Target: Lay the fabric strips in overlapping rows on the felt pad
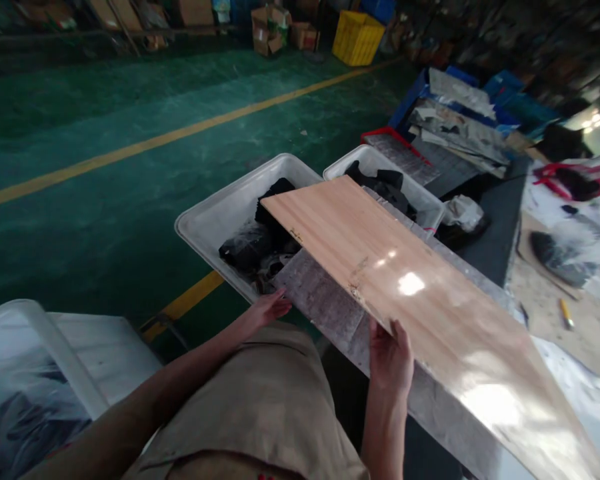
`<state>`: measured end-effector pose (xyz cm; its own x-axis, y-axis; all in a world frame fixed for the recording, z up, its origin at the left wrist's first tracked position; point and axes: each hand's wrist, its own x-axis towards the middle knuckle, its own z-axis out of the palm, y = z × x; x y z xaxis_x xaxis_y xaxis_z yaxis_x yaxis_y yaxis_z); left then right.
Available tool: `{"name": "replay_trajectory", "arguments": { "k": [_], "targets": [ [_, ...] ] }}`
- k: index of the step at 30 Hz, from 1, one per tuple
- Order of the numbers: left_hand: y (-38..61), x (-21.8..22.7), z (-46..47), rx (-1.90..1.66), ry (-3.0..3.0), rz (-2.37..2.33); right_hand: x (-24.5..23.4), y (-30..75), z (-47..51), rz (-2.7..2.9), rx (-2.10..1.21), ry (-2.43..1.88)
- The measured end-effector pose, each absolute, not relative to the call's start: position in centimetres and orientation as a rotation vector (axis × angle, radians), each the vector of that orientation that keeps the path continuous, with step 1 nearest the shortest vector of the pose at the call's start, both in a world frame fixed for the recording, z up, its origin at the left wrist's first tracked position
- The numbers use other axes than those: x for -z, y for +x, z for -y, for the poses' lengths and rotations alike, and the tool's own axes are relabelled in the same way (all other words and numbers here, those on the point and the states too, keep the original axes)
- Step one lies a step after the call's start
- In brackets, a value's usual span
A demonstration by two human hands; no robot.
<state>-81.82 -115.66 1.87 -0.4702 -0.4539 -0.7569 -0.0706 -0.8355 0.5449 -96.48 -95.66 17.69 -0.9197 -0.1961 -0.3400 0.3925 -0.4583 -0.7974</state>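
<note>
A long, glossy wood-grain board [405, 260] lies at a slant above a grey, scuffed board [325, 293]. My right hand [393, 353] grips the near edge of the wood-grain board, thumb on top and fingers curled beneath. My left hand [270, 308] is beside the left end of the grey board, fingers stretched out and holding nothing; whether it touches that board I cannot tell. Just beyond it stands a white tub [200, 220] with black pieces [250, 247] and clear plastic in it, partly covered by the board's far end.
A second white tub [337, 160] with dark pieces stands farther back. At right, a cluttered worktable [545, 267] bears a yellow-handled tool [566, 313] and plastic bags. Another white container [85, 360] is at lower left. A yellow crate [357, 39] stands across the green floor.
</note>
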Motion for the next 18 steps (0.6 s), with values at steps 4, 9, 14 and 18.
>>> {"name": "replay_trajectory", "arguments": {
  "k": [4,9,14,18],
  "targets": [
    [-84.5,-1.6,111.7,2.574,1.474,0.685,-20.9,-98.7,96.3,-1.361,2.419,0.293],
    [-85.8,-3.7,111.3,2.52,1.43,0.758,-22.9,-100.2,96.6,-1.356,2.443,0.255],
    [-87.7,-6.3,111.6,2.51,1.235,0.798,-25.2,-101.8,96.2,-1.384,2.457,0.21],
    [-89.0,-6.0,109.7,2.555,1.186,0.762,-26.2,-103.4,95.5,-1.431,2.457,0.231]
  ]
}}
